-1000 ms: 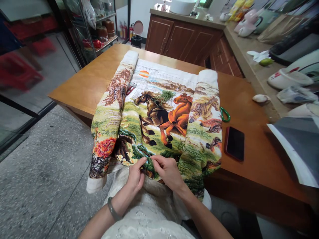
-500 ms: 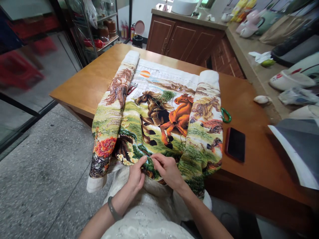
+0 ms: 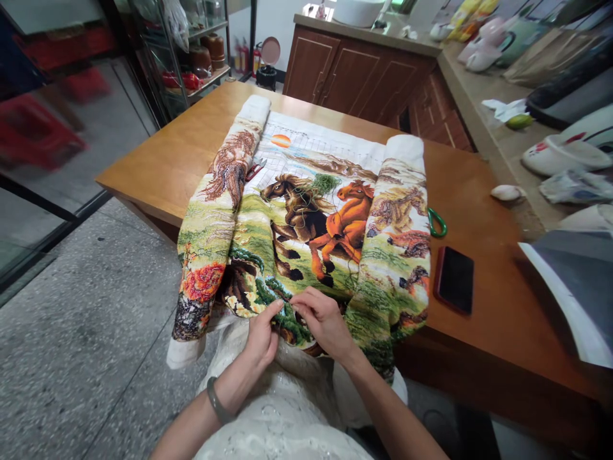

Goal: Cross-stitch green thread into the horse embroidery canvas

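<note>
The embroidered cloth (image 3: 306, 223) lies across the desk (image 3: 479, 211), its near edge draped onto the lap. Both hands pinch it there: left hand (image 3: 262, 337) steadying, right hand (image 3: 324, 322) pinched narrow. Keep fabric taut; pull thread evenly.

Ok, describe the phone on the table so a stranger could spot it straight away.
Find the wooden table with the horse embroidery draped over its near edge. Just right of the cloth lies the phone, flat, dark and red-edged, nearer than the green loop.
</note>
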Available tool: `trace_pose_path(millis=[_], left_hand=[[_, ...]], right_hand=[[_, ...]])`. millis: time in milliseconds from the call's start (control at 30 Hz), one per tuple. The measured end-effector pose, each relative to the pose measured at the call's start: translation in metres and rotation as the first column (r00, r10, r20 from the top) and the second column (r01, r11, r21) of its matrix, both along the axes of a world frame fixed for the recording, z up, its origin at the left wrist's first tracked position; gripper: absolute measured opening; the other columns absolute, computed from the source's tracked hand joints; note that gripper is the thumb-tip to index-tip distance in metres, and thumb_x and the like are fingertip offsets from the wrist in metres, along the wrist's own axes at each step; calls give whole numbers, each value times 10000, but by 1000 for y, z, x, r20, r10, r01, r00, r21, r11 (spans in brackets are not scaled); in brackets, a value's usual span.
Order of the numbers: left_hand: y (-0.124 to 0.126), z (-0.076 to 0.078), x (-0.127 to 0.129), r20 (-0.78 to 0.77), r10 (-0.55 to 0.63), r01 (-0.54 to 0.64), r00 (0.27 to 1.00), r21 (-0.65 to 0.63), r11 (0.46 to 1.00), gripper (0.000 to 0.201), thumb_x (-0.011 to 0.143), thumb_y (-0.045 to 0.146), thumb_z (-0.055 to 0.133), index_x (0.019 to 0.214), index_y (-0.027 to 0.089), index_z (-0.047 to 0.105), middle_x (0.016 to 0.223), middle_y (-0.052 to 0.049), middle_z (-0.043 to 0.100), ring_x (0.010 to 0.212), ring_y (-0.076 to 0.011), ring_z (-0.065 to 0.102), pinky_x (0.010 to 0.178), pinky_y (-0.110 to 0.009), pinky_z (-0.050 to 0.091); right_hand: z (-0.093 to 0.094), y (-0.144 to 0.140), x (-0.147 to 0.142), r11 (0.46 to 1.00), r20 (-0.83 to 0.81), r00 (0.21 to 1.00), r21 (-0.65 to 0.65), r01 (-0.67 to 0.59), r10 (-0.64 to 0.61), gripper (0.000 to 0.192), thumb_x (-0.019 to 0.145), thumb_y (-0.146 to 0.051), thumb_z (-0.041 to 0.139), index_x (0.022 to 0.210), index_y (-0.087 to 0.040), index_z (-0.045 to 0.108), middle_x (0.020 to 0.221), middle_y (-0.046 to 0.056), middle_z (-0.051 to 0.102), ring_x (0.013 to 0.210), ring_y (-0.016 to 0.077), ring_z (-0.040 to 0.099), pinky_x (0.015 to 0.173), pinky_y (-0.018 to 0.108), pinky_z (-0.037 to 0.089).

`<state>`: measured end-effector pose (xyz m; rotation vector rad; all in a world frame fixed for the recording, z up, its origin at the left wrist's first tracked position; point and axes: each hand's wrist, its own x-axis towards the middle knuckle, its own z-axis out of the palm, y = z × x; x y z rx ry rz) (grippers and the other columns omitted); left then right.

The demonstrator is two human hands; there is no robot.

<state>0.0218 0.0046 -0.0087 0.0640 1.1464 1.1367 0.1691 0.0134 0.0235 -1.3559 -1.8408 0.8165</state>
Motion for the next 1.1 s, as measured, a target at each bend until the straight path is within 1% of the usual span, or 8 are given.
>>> trace_pose_path(millis=[167, 300, 400, 500, 700, 867, 1000, 1100], left_hand=[[0, 2, 0, -26, -24, 23, 999, -19, 1000, 179, 713, 314, 856, 838, 281, 732, 991, -76, 877, 1268, -359, 778, 1182, -451, 573], [0, 5, 0, -7, -13, 13, 1000, -24, 1000, 144, 714, 283, 835, 823, 284, 741, 1005, -77, 884, 1257, -355, 785, 1144, -441, 605], [0, 4, 0, 0, -4, 4, 1000, -25, 1000, 150, 706, 293, 836, 816, 284, 734, 996, -75, 883, 1246, -358, 785, 1138, -451, 607], [0, 3, 0, -14, -24, 23, 1000, -19, 1000, 153, 718, 314, 838, 822, 279, 731, 994, -91, 878, 1276, -372, 778, 1166, -474, 590], [0, 3, 0, -7, -9, 9, 1000, -18, 1000, 159, 722, 298, 826, 846, 286, 729, 1072, -103, 878, 1361, -384, 747, 1219, -492, 574], [1, 4, 1, 12, -5, 5, 1000, -12, 1000, 175, 709, 290, 829, 849, 283, 724, 1098, -118, 872, 1374, -389, 734, 1219, -497, 580], [1, 5, 2, 18, 5, -5, 1000, -6, 1000, 179, 698, 292, 834, 831, 284, 715, 1073, -108, 868, 1361, -396, 737, 1209, -500, 584], [0, 5, 1, -1, 0, 0, 1000, -2, 1000, 169, 715, 293, 833, 837, 287, 715, 1094, -108, 869, 1379, -395, 731, 1219, -499, 574]], right_hand=[[11, -5, -1, 1000, 43, 999, -9, 26, -26, 235, 1048, -144, 616, 901, -218, 784, 814, 27, 703, 714, 185, 665, 699, 274, 514], [15, -6, -3, 999, 45, 998, 8, 52, -52, 230, 1039, -151, 622, 909, -210, 802, 784, 22, 700, 675, 177, 646, 677, 271, 506], [15, -5, -4, 999, 42, 999, 10, 33, -33, 241, 1040, -162, 624, 928, -210, 831, 794, 31, 713, 683, 179, 657, 672, 270, 509], [14, -5, -5, 1000, 46, 999, 1, 27, -28, 249, 1041, -160, 623, 941, -214, 844, 814, 37, 729, 694, 181, 673, 671, 269, 515], [13, -6, -4, 1000, 51, 998, -8, 29, -29, 255, 1044, -158, 622, 949, -217, 851, 824, 40, 737, 702, 185, 684, 671, 273, 521], [12, -5, -3, 1000, 43, 999, -2, 16, -16, 260, 1050, -160, 620, 968, -212, 862, 828, 43, 735, 709, 185, 688, 668, 272, 514], [12, -5, -2, 1000, 64, 998, 12, 5, -5, 261, 1059, -157, 622, 963, -207, 860, 827, 42, 729, 700, 181, 681, 663, 270, 505], [11, -5, -3, 1000, 98, 995, 23, 14, -16, 250, 1057, -138, 628, 972, -210, 852, 852, 45, 738, 717, 185, 694, 678, 273, 517]])
